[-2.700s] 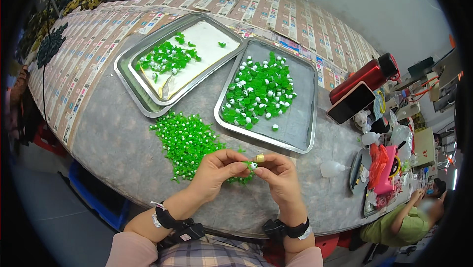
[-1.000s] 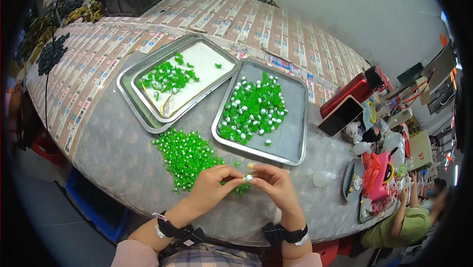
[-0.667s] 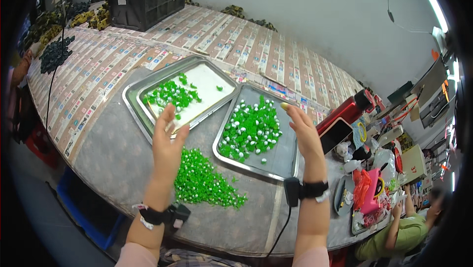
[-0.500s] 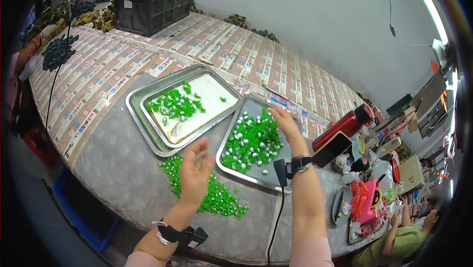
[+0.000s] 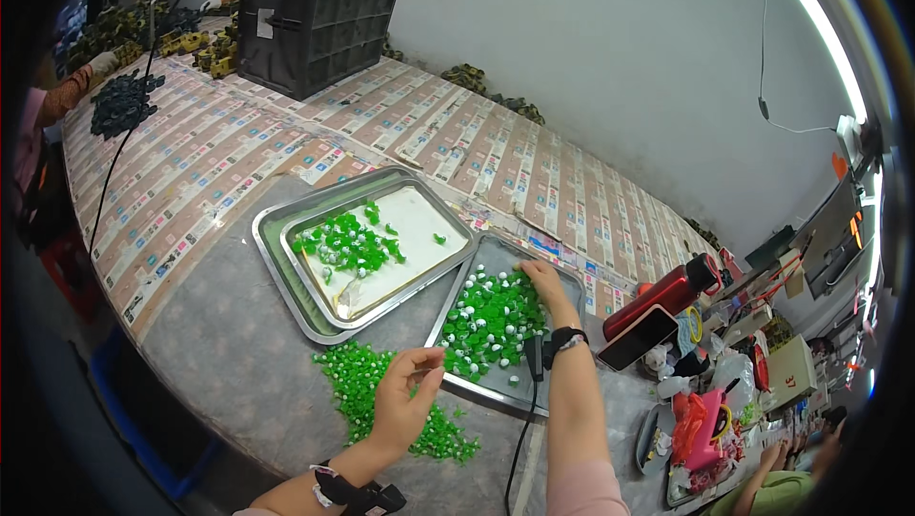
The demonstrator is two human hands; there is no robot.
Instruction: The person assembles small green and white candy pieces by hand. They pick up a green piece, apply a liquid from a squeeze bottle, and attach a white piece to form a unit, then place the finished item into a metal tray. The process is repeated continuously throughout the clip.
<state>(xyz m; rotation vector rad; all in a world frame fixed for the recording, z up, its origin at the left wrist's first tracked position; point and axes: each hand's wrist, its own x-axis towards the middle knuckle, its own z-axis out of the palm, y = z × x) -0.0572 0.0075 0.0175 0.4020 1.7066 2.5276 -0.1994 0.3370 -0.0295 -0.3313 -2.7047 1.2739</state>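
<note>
My right hand reaches over the right metal tray, its bent fingertips at the far edge of a heap of green pieces with white, eyeball-like balls. What those fingertips grip is hidden. Above a loose pile of smaller green and white pieces on the table, my left hand is held with curled fingers, the thumb close to the fingertips. Anything between them is too small to make out. Left of the right tray, a smaller tray with a white bottom sits inside a larger one and holds more green and white pieces.
A red bottle and a phone stand right of the trays. A black cable runs from my right wrist. A black crate stands at the back. Other people's arms show at the far left, back and lower right.
My right hand has come down to the heap in the right tray. The left hand's fingers have drawn toward its thumb. The whole view has shifted slightly, with the trays lower in it.
</note>
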